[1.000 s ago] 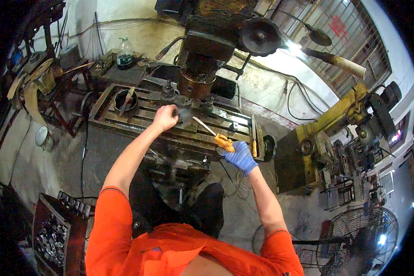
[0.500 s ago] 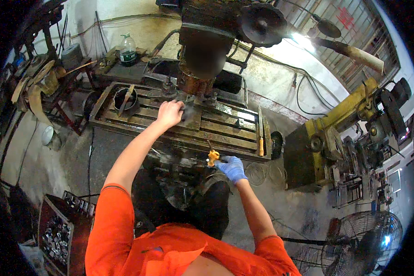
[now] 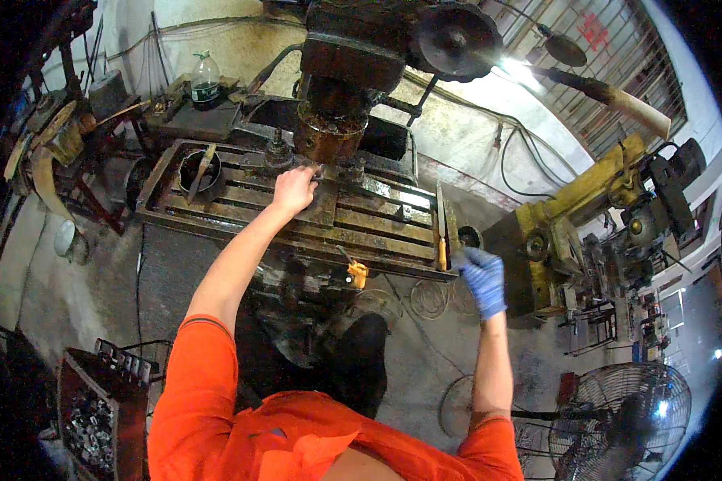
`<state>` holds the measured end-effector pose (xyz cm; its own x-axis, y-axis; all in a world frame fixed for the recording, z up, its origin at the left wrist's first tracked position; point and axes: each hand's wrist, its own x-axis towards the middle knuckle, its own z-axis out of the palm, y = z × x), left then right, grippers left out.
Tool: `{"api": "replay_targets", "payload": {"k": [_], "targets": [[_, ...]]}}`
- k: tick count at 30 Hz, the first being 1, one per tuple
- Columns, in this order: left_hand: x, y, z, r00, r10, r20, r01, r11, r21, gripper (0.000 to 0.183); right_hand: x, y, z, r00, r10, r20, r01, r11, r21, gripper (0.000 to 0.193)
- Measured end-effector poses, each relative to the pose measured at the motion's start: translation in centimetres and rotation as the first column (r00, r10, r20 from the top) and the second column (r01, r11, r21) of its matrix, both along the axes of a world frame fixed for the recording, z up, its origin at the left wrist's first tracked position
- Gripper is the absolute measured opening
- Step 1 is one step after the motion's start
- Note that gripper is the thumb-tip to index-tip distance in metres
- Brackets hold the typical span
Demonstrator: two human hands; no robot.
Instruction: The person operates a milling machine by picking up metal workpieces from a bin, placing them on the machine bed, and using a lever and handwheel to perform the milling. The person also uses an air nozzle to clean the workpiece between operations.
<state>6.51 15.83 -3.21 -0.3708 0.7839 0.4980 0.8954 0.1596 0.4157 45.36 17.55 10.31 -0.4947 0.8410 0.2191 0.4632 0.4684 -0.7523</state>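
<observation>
The right hand (image 3: pixel 483 282) has released the air gun (image 3: pixel 357 275); the left hand (image 3: pixel 295 189), grip unclear, overhangs a slotted table (image 3: pixel 381 222) above grey floor (image 3: pixel 415 377).

Stained, slotted metal table (image 3: pixel 377 222). On it: round black pot (image 3: pixel 211 190) near left end; small dark block (image 3: pixel 403 213) toward right; long thin yellow-handled tool (image 3: pixel 442 240) along right edge.

On the table (image 3: pixel 377 220), a pot (image 3: pixel 209 192) stands left, apparently a file (image 3: pixel 442 247) right.
</observation>
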Motion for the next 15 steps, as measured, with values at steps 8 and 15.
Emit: {"api": "replay_targets", "payload": {"k": [8, 15], "targets": [[0.2, 0.0, 2.3, 0.980, 0.173, 0.099, -0.151, 0.969, -0.195, 0.031, -2.5, 5.3, 18.6, 0.690, 0.202, -0.695, 0.162, 0.893, 0.420, 0.034], [-0.2, 1.0, 2.4, 0.971, 0.169, 0.171, -0.127, 0.965, -0.230, 0.030, -2.6, 0.0, 26.5, 0.721, 0.463, -0.515, 0.052, 0.705, 0.707, 0.029]]}}
